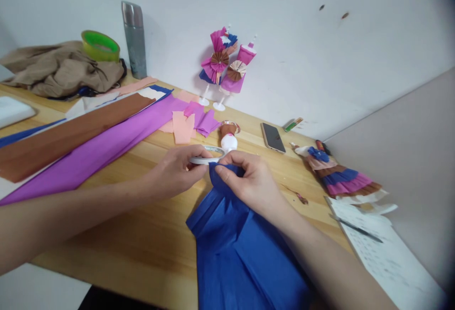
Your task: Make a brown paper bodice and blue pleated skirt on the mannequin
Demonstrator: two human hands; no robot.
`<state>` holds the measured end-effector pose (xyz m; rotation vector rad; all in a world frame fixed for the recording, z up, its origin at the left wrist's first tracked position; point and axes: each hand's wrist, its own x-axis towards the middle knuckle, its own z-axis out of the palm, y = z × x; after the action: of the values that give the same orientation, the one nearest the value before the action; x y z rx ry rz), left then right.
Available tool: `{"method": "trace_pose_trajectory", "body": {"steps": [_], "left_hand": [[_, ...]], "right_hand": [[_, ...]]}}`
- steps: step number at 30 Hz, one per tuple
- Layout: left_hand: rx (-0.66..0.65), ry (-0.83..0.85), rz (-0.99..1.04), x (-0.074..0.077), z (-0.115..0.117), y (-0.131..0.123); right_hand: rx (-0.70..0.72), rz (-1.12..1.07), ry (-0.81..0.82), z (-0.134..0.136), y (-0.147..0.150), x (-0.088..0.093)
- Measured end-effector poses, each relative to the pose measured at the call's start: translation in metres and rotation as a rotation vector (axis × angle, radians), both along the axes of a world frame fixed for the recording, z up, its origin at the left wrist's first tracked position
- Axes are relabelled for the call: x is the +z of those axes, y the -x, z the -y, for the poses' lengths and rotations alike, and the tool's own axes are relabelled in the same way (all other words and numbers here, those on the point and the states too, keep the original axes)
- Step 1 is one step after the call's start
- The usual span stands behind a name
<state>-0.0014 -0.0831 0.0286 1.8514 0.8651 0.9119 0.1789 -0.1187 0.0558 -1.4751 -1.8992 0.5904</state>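
My left hand [181, 168] is closed around a white roll of tape [203, 160], held level above the wooden table. Close to its right, my right hand [249, 175] pinches the narrow top edge of a blue crepe-paper piece [227, 234]. The pleated blue piece hangs down and spreads toward the bottom of the view. The roll's right side nearly meets my right fingertips; whether a strip of tape joins it to the paper I cannot tell. Just behind my hands stands a small white and brown object [228, 140].
Crepe-paper strips [78, 130] and pink scraps [183, 125] lie left and behind. Two decorated stands [218, 104] are by the wall, with a bottle [134, 40] further left. To the right are a phone [273, 137], a layered paper dress [341, 175] and a notebook with a pen [384, 253].
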Motion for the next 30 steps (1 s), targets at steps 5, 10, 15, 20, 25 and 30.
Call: {"method": "trace_pose_trajectory", "body": {"steps": [5, 10, 15, 20, 25, 30], "left_hand": [[0.007, 0.024, -0.002, 0.0029, 0.0005, -0.0022], [0.020, -0.006, 0.030, 0.0016, 0.0013, -0.0036], [0.035, 0.015, 0.058, 0.0012, 0.0025, -0.0029], [0.025, 0.039, 0.085, -0.0005, 0.0015, -0.0025], [0.013, 0.101, 0.122, -0.0028, 0.0003, -0.0027], [0.005, 0.148, 0.154, -0.0042, -0.0004, -0.0028]], "right_hand": [[0.009, -0.001, 0.008, -0.0002, 0.0012, 0.0002], [0.013, 0.005, 0.009, -0.0001, 0.0027, 0.0006], [0.016, 0.008, 0.003, 0.0002, 0.0029, 0.0007], [0.024, 0.004, 0.001, 0.0008, 0.0036, 0.0010], [0.028, 0.003, 0.001, 0.0007, 0.0038, -0.0009], [0.030, 0.039, -0.012, 0.0020, 0.0037, 0.0005]]}}
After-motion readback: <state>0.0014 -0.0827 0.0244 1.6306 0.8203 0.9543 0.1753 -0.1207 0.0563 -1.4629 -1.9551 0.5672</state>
